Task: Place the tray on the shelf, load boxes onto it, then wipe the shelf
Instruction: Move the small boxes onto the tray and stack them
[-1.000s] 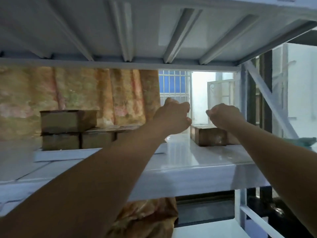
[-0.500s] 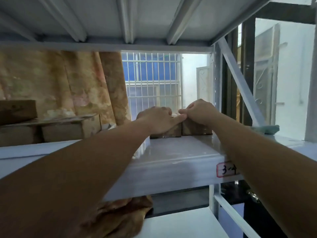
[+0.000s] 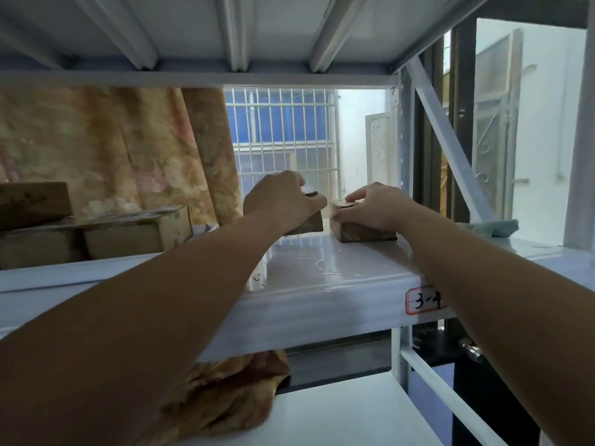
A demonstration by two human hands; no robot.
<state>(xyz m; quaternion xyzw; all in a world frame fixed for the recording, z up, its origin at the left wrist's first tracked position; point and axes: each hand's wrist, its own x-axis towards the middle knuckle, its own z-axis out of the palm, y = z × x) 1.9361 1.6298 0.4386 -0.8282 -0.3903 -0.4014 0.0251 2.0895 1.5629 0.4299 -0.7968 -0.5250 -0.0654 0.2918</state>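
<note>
On the white shelf [image 3: 322,284], two small brown boxes stand near the back right. My left hand [image 3: 280,201] grips the left box [image 3: 310,225] from above and it sits slightly raised and apart from the other. My right hand [image 3: 373,206] grips the right box [image 3: 363,235], which rests on the shelf. Further left, several brown boxes [image 3: 135,233] are stacked on a white tray [image 3: 96,260]. A teal cloth [image 3: 495,226] lies at the shelf's right end.
A floral curtain [image 3: 128,149] hangs behind the shelf, and a barred window [image 3: 283,136] shows at the back. The upper shelf's ribbed underside [image 3: 231,33] is close overhead. A diagonal brace [image 3: 450,146] and post [image 3: 401,156] bound the right side. A label [image 3: 425,299] marks the front edge.
Both hands reached to the two boxes and closed on them. The boxes, side by side half a second ago, are now separated, the left one pulled leftward.
</note>
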